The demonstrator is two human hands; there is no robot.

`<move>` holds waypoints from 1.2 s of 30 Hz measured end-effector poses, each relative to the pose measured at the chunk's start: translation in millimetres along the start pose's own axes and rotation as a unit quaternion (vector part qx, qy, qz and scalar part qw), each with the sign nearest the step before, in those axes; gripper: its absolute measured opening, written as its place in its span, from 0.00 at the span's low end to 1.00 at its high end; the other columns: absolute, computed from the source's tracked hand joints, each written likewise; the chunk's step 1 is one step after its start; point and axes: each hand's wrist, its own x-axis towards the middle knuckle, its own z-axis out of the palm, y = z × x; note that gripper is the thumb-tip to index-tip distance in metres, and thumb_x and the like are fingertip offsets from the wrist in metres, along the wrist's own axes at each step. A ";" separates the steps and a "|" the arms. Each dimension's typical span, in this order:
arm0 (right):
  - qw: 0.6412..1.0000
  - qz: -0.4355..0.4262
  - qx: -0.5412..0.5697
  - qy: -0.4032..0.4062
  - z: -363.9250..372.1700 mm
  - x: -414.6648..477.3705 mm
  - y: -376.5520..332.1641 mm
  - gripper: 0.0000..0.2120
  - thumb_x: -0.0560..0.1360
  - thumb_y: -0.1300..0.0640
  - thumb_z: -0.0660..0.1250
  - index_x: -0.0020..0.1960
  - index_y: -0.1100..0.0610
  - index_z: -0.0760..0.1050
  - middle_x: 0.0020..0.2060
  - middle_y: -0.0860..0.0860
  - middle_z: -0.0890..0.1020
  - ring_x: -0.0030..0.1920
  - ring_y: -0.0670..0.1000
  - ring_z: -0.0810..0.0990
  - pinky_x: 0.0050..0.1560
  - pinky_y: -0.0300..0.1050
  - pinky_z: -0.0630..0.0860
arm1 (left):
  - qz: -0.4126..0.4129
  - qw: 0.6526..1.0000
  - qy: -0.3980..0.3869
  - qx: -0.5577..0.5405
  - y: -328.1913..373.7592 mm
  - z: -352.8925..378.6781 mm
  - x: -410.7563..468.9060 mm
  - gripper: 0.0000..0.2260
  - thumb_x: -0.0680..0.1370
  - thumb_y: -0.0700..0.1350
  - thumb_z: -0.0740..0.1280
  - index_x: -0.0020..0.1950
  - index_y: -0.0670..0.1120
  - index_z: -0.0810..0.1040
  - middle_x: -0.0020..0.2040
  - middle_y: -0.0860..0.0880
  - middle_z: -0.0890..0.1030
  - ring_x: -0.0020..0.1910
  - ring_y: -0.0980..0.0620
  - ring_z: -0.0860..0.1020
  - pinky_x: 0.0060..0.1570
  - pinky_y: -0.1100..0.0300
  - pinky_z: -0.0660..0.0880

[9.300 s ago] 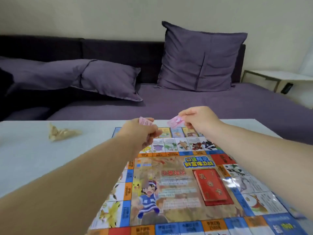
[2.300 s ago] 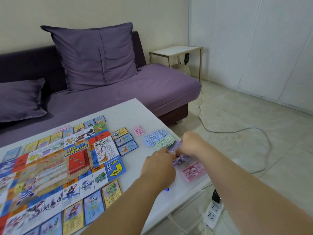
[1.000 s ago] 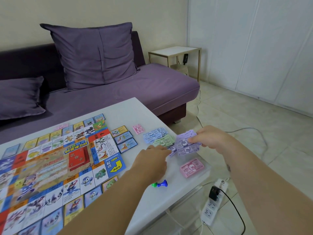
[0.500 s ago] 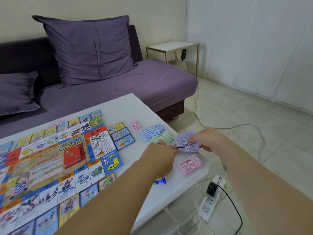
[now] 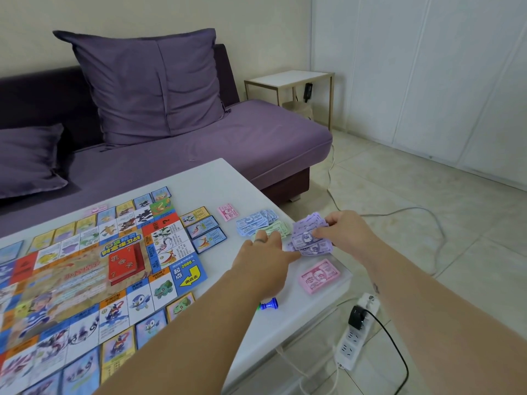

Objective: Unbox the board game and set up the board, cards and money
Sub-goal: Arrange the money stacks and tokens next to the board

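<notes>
Purple paper banknotes [image 5: 309,240], fanned over the white desk [image 5: 216,181], sit pinched in the right grip [image 5: 346,230]; left grip [image 5: 265,252], fingers [image 5: 293,253] straight, touches their near edge

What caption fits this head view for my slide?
Right hand holds purple notes, left hand touches them, at the white table corner beside the laid-out board.
</notes>
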 end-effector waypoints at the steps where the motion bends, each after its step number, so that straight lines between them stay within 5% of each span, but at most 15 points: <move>1: 1.000 -0.007 -0.003 0.002 -0.9 -0.4 0.1 0.05 0.70 0.64 0.71 0.44 0.66 0.79 0.38 0.60 0.80 0.36 0.52 0.75 0.36 0.42 0.69 | 0.001 1.000 0.000 -0.002 -0.3 0.8 -0.3 0.30 0.79 0.38 0.59 0.76 0.61 0.54 0.67 0.44 0.64 0.68 0.41 0.60 0.63 0.51 0.64; 6: 0.996 -0.065 0.003 0.061 -10.4 -12.8 -13.8 0.11 0.71 0.61 0.71 0.44 0.70 0.77 0.34 0.57 0.76 0.33 0.50 0.71 0.30 0.39 0.65 | -0.037 0.975 0.098 -0.194 -8.8 -9.3 -16.5 0.22 0.80 0.43 0.58 0.73 0.59 0.63 0.69 0.49 0.67 0.68 0.48 0.65 0.65 0.52 0.66; 9: 0.989 -0.129 0.027 0.065 -5.9 -35.9 -42.6 0.11 0.71 0.61 0.71 0.36 0.66 0.73 0.30 0.54 0.71 0.29 0.45 0.65 0.27 0.36 0.60 | -0.096 0.888 0.183 -0.410 -25.0 -19.4 -44.0 0.23 0.79 0.44 0.62 0.73 0.55 0.62 0.66 0.52 0.70 0.62 0.53 0.70 0.54 0.63 0.71; 12: 0.981 -0.192 0.024 0.008 17.4 -67.4 -69.1 0.11 0.71 0.59 0.72 0.38 0.65 0.74 0.30 0.53 0.74 0.30 0.47 0.67 0.33 0.43 0.63 | -0.124 0.770 0.176 -0.600 -40.4 -21.0 -82.5 0.32 0.78 0.44 0.66 0.76 0.56 0.52 0.63 0.54 0.69 0.59 0.57 0.72 0.49 0.66 0.70; 14: 0.975 -0.218 0.017 -0.039 39.9 -91.2 -77.1 0.08 0.71 0.59 0.72 0.40 0.63 0.77 0.33 0.56 0.79 0.32 0.53 0.73 0.35 0.46 0.67 | -0.132 0.732 0.164 -0.648 -45.1 -15.1 -111.3 0.33 0.78 0.43 0.66 0.77 0.56 0.51 0.63 0.54 0.70 0.52 0.64 0.75 0.45 0.70 0.73; 21: 0.963 -0.239 0.016 -0.123 98.1 -138.7 -78.2 0.08 0.70 0.62 0.73 0.37 0.56 0.74 0.30 0.51 0.78 0.27 0.40 0.69 0.31 0.36 0.64 | -0.232 0.823 0.213 -0.474 -42.1 22.0 -175.7 0.21 0.77 0.41 0.65 0.69 0.51 0.68 0.51 0.51 0.78 0.44 0.54 0.77 0.34 0.64 0.68; 24: 0.955 -0.261 -0.014 -0.141 111.7 -148.4 -76.3 0.06 0.71 0.62 0.72 0.40 0.58 0.75 0.32 0.50 0.79 0.31 0.44 0.72 0.35 0.41 0.67 | -0.263 0.828 0.236 -0.436 -42.9 33.3 -186.4 0.18 0.77 0.39 0.64 0.66 0.50 0.72 0.51 0.48 0.80 0.47 0.49 0.78 0.40 0.60 0.70; 30: 0.926 -0.323 -0.143 -0.132 132.1 -153.7 -68.0 0.03 0.71 0.60 0.69 0.45 0.58 0.78 0.37 0.54 0.82 0.39 0.56 0.78 0.41 0.53 0.75 | -0.273 0.849 0.239 -0.383 -40.8 56.8 -197.7 0.22 0.77 0.37 0.62 0.69 0.52 0.67 0.51 0.43 0.81 0.50 0.42 0.78 0.44 0.52 0.74; 36: 0.902 -0.311 -0.266 -0.137 133.8 -160.5 -69.9 0.16 0.75 0.52 0.67 0.63 0.50 0.72 0.46 0.53 0.72 0.48 0.57 0.76 0.49 0.49 0.74 | -0.268 0.881 0.224 -0.319 -36.7 71.2 -196.4 0.21 0.79 0.38 0.58 0.71 0.53 0.64 0.52 0.43 0.80 0.48 0.42 0.77 0.43 0.51 0.74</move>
